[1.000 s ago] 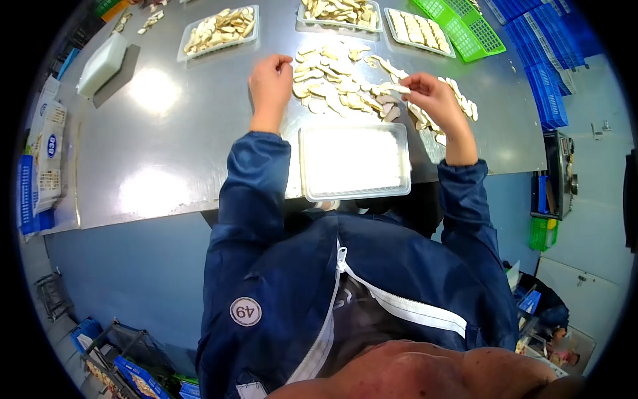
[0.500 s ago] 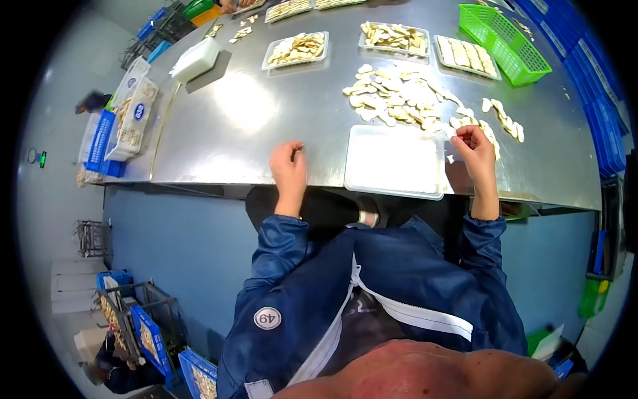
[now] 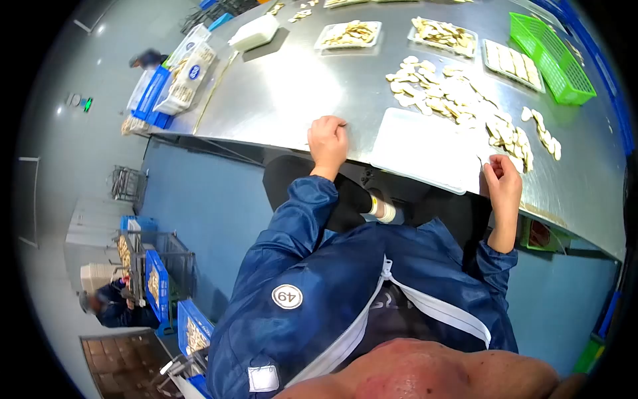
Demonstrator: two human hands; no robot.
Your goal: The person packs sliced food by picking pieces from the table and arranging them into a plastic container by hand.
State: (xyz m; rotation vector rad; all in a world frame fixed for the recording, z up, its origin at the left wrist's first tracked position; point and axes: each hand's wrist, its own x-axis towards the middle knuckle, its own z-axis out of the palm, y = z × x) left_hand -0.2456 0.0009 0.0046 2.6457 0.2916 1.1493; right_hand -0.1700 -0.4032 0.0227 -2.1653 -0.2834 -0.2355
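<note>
A shallow translucent white plastic tray (image 3: 422,149) lies at the table's near edge, with no slices visible inside. Just behind it spreads a loose pile of pale, oblong food slices (image 3: 448,96); their exact kind is unclear. My left hand (image 3: 328,143) is closed, fingers curled, over the table edge left of the tray, with nothing visible in it. At the tray's right corner is my right hand (image 3: 503,181), thumb and fingers bent together. Whatever may be between those fingertips is too small to make out.
Filled trays of slices (image 3: 349,34) and one with neat rows (image 3: 513,63) stand farther back. A green basket (image 3: 555,63) is at the right, stacked white trays (image 3: 254,33) at the left. Crates (image 3: 179,83) stand beyond the left end. A person (image 3: 119,302) works at lower left.
My view has turned, shifting the table rightward and tilting it. My right hand has drawn back from the slices to the tray's near right corner. My left hand stays closed.
</note>
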